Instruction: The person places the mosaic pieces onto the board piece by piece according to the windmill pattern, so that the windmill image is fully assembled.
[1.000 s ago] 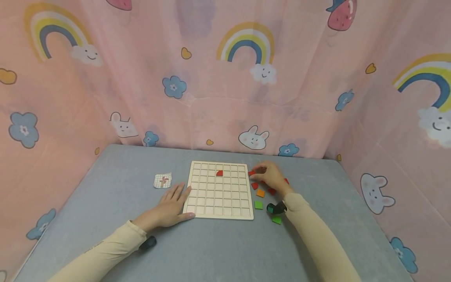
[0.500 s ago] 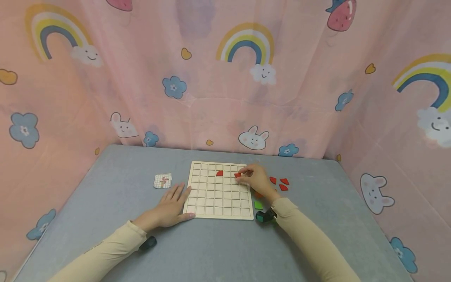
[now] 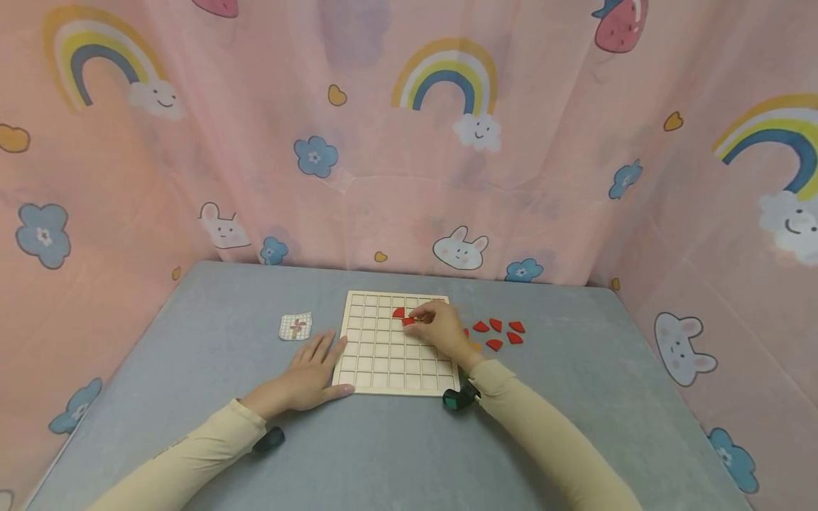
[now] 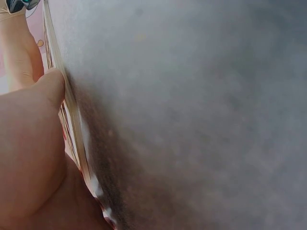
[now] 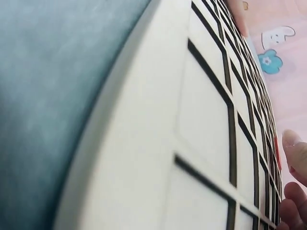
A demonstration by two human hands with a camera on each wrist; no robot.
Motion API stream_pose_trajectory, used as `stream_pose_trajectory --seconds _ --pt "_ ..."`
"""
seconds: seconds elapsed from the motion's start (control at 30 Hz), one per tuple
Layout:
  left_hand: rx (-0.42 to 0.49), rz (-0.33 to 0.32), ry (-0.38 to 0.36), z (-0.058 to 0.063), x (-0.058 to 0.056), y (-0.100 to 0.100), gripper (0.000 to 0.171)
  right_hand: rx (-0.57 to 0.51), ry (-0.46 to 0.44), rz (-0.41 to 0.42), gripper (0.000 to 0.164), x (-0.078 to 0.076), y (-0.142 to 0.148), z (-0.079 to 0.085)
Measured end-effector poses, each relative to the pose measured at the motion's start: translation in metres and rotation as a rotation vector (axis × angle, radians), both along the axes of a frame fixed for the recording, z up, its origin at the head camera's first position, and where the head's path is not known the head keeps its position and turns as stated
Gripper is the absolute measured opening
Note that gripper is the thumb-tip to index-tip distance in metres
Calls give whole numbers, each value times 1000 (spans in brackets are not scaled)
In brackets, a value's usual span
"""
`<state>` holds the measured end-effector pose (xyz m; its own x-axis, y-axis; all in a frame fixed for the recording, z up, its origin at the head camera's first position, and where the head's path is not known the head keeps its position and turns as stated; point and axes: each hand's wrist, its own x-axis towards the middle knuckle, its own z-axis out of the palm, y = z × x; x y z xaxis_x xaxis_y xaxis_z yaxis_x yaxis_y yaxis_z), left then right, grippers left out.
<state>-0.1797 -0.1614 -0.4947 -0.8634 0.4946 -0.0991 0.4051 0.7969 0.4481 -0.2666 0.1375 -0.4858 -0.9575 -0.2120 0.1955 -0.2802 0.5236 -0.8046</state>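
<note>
Right hand [image 3: 439, 328] moves inward across square pale-wood gridded board [image 3: 381, 353], pinching flat red tile [image 3: 407, 322] | left hand [image 3: 309, 377] spread, left edge | hasty release may seat tile askew

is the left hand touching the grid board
Touching. The head view shows the left hand with its thumb on the grid board, and the left wrist view shows the thumb against its edge.

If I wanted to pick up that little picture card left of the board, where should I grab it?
Probably pinch the picture card by its left edge, coming from the left: it looks thin and lies flat on the table, and the left hand and board are on its right side.
</note>
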Motion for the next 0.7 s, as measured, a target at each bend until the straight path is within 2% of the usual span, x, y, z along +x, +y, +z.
stream_pose_trajectory --seconds 0.53,0.7 --pt "-7 2 -10 1 0 0 95 22 28 -2 22 -2 -16 -2" --pt "-4 2 -8 2 0 0 95 35 -3 -8 23 -2 -17 -3"
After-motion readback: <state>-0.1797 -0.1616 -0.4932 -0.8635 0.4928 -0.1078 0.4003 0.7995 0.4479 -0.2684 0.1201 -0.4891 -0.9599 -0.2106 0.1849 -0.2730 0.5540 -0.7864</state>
